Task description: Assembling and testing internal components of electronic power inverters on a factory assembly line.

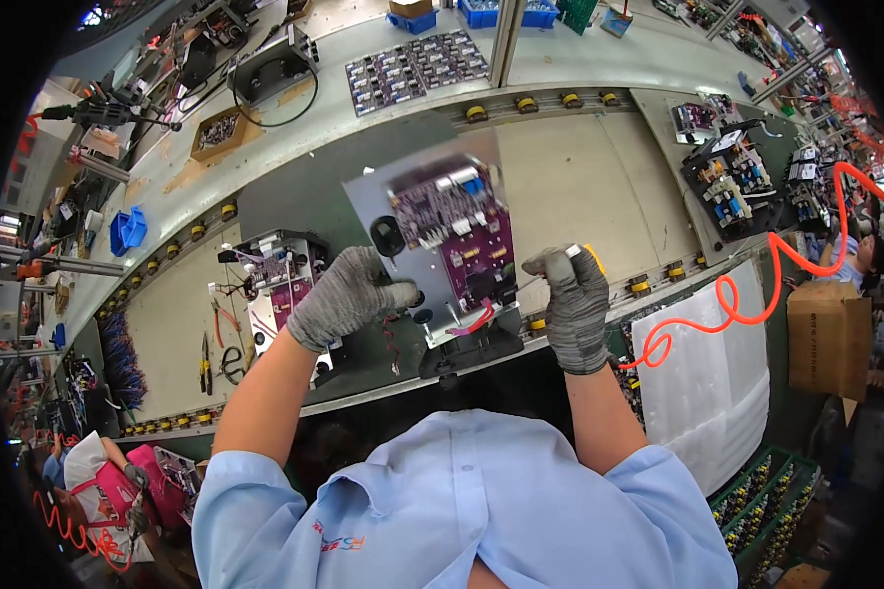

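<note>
A metal plate with a purple circuit board (483,257) stands tilted in front of me, above a black base (471,355) on the work board. My left hand (349,297), in a grey knit glove, is closed at the plate's left edge, its thumb along the lower corner. Red wires (476,321) show at the plate's lower end. To the right of the plate and apart from it is my gloved right hand (574,309), fingers pinched together. Something small, white and yellow shows at its fingertips, too small to name. A second purple-board unit (283,285) sits left of my left hand.
Orange-handled pliers (224,319) and yellow-handled pliers (205,368) lie at left. A coiled orange air hose (732,299) crosses on the right above white foam sheets (707,373). A roller conveyor (525,104) runs behind; circuit boards (413,74) lie beyond it. Another person works at lower left.
</note>
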Demonstrator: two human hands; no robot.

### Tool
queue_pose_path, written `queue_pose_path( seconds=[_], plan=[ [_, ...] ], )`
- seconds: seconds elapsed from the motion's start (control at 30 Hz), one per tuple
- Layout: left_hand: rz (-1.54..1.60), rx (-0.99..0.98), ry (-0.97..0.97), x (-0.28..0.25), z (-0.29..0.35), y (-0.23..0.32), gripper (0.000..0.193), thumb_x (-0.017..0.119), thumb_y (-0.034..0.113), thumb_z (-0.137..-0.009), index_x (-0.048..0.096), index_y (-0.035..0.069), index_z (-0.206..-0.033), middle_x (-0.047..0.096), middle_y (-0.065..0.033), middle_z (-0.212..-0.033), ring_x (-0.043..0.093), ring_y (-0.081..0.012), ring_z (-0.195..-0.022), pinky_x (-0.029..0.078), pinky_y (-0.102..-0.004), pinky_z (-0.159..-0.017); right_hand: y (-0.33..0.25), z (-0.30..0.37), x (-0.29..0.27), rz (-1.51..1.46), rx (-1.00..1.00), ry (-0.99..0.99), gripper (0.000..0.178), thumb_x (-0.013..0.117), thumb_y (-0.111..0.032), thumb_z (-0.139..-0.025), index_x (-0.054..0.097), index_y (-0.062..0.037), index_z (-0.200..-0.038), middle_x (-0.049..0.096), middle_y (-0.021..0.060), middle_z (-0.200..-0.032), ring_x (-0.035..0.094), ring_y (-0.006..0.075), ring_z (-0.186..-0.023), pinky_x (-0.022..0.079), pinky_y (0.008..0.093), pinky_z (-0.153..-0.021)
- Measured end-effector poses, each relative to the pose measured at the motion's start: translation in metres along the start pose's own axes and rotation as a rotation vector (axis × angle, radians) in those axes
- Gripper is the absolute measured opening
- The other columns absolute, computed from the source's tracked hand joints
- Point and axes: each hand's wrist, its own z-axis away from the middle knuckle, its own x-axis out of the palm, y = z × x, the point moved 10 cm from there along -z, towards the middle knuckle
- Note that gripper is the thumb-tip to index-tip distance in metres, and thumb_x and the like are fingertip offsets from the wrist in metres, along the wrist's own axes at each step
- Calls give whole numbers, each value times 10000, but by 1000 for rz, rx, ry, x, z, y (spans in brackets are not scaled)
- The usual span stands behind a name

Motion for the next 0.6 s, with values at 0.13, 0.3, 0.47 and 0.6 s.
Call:
queue_pose_path(
  seconds=[0.13,0.3,0.47,0.6],
  plan=[
    [5,-46,-111,23,-11,-36,209,767,143,-859,718,-23,-975,723,-76,-817,651,-117,-717,546,-300,-683,35,15,5,-654,448,-94,192,687,-260,-968,634,-95,-885,584,0,-720,419,87,-502,360,245,-467],
    [94,-31,-211,37,-27,-77,220,764,134,-863,707,-19,-1010,728,-81,-843,662,-114,-798,555,-309,-759,41,59,-4,-685,701,7,183,670,-238,-981,613,-103,-871,607,6,-791,427,53,-499,345,208,-430],
    [177,-29,-300,41,-45,-86,233,758,132,-866,702,-21,-1033,738,-83,-870,669,-117,-820,556,-311,-783,44,52,-3,-424,646,-43,198,709,-277,-949,618,-103,-974,628,-3,-837,466,39,-541,368,192,-461],
    [169,-2,-362,40,-43,-76,213,754,148,-870,713,-15,-1001,741,-79,-863,666,-119,-806,554,-330,-762,32,-20,22,14,388,-169,410,687,-428,-945,616,-69,-1130,623,-32,-870,357,18,-568,323,181,-502]
  ],
)
